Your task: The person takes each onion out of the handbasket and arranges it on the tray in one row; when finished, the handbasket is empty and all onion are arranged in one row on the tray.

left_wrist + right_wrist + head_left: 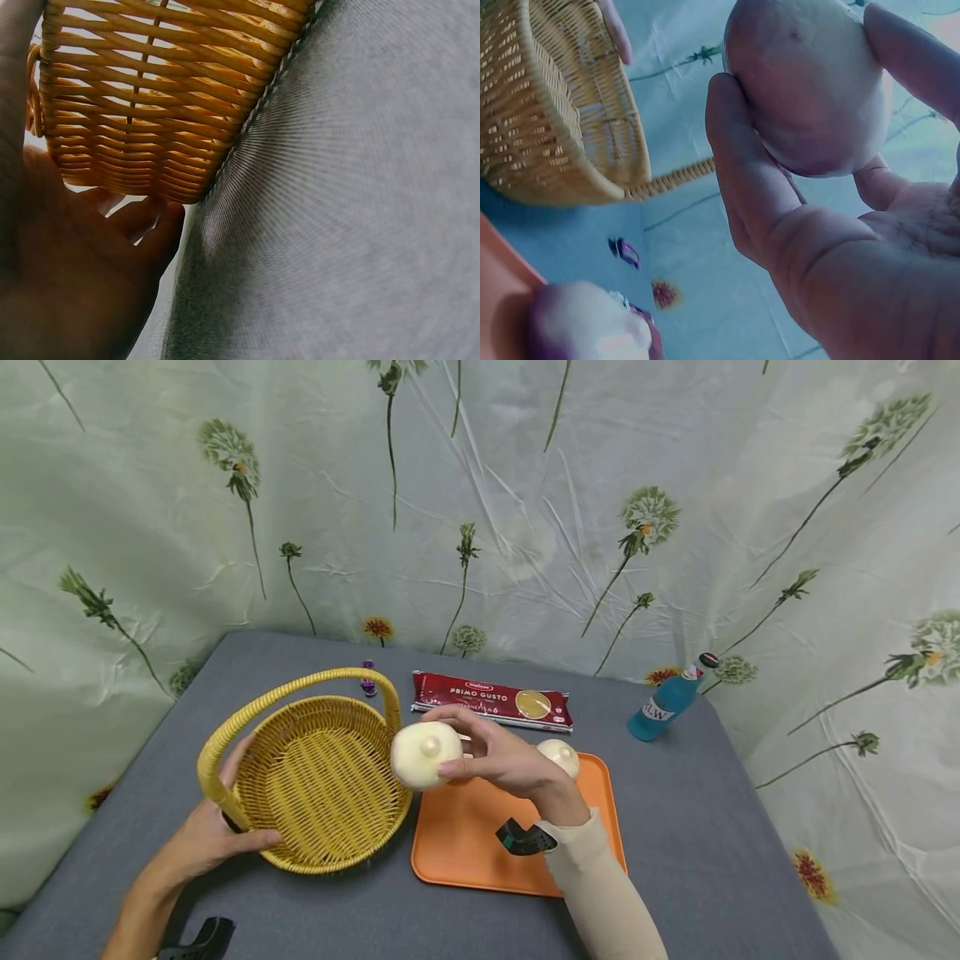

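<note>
My right hand (502, 756) holds a white onion (426, 755) between thumb and fingers, raised beside the basket's right rim. In the right wrist view the onion (806, 90) is gripped at its sides, with the palm apart from it. My left hand (213, 827) holds the yellow wicker basket (330, 802) at its left side, the thumb along the near edge and the fingers behind the handle. Fingertips press the woven wall (150, 150) in the left wrist view. The basket's visible floor is bare. Another onion (558, 757) sits on the orange tray (487, 852), partly behind my right wrist.
A red spaghetti packet (491, 700) lies behind the tray. At the right back stands a blue bottle (670, 702) with a dark cap. A small purple item (368, 685) lies behind the basket handle. Floral cloth (525, 527) hangs behind the grey table (697, 860).
</note>
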The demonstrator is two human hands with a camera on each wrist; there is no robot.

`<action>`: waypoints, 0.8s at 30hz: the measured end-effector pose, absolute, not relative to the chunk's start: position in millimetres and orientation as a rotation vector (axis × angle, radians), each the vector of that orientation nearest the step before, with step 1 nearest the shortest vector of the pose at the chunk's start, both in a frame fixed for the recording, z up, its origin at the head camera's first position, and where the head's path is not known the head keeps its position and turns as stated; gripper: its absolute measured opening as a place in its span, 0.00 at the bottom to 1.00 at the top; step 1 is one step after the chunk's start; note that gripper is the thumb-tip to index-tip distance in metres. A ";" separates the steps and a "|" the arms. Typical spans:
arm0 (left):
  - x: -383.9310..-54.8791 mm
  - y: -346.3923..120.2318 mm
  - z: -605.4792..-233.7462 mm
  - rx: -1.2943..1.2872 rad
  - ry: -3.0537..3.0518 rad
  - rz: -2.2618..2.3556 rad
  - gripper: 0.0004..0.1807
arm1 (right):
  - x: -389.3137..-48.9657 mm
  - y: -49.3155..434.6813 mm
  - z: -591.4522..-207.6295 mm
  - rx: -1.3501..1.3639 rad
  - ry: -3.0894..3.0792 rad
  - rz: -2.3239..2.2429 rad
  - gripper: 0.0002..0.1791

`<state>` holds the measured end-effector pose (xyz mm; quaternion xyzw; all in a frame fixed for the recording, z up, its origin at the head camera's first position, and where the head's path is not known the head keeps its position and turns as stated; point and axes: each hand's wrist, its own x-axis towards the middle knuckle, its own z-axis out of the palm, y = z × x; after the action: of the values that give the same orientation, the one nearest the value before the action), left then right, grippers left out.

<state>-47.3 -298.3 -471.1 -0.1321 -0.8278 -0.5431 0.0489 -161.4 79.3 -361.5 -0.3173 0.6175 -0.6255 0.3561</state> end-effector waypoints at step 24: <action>-47.6 -298.6 -472.8 -0.440 -2.478 -1.676 0.74 | -157.2 161.3 -364.2 -0.690 1.874 -1.714 0.31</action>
<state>-47.6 -298.6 -472.8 -0.1452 -0.8180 -0.5534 0.0587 -157.2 161.3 -364.2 -0.2537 0.6891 -0.6302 0.2521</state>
